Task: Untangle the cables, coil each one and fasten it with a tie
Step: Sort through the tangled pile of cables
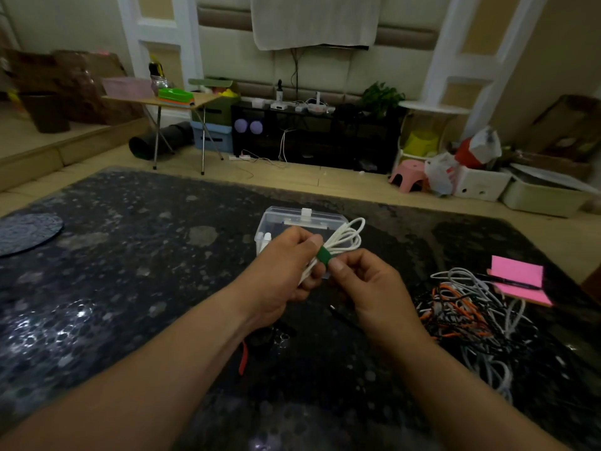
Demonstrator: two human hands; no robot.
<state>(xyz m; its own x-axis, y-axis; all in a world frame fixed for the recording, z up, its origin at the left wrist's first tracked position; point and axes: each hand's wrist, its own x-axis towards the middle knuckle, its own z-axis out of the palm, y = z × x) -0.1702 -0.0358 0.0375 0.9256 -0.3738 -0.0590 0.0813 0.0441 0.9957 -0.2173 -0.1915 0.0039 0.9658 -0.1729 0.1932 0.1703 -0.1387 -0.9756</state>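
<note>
Left hand point(283, 265): fingers curled round the white cable coil point(346, 237), frame centre.
Right hand point(367, 284): pinches the green tie point(323, 255) wrapped around the coil.
Tangled cables point(468, 307): on the desk point(130, 255), lower right, apart from both hands.

White cable point(349, 236), and a green tie point(323, 255) banding it, vivid against the tabletop point(146, 255), which is black and mottled all over with pale grey flecks. The tangle point(468, 310) is orange, black, white and grey strands all mixed. There's a pink notepad point(517, 275) with a black pen point(512, 282) across it. A red strip point(243, 358), a clear box point(276, 219), and a blue-grey patterned mat point(26, 232).
</note>
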